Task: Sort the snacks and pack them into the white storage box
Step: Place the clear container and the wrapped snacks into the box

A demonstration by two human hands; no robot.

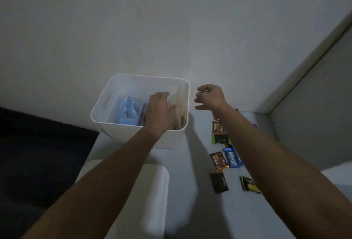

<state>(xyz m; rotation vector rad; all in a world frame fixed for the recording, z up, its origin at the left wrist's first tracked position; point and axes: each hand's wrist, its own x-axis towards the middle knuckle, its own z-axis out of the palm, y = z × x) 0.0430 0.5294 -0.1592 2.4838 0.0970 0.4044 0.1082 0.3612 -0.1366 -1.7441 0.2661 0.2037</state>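
Box (106,94) sits on the table (200,210), blue packets (127,113) inside. Left hand (161,111) presses pale packets (180,105) upright against the right wall. Right hand (209,96) hovers loosely curled, empty. Remaining snacks (226,158) lie beside; advise keeping kinds grouped.

Both forearms bare, reaching forward from the bottom of view. Left arm runs diagonally up from bottom left; left hand (162,109) palm down, fingers spread and pointing forward, thumb side to the right, lowered past the rim of the white storage box (106,94), fingertips blurred. Right arm comes from the bottom right corner, wrist bent; right hand (210,96) raised in the air, loosely curled, fingers pointing left, nothing visible in it. Hands near each other, not touching.
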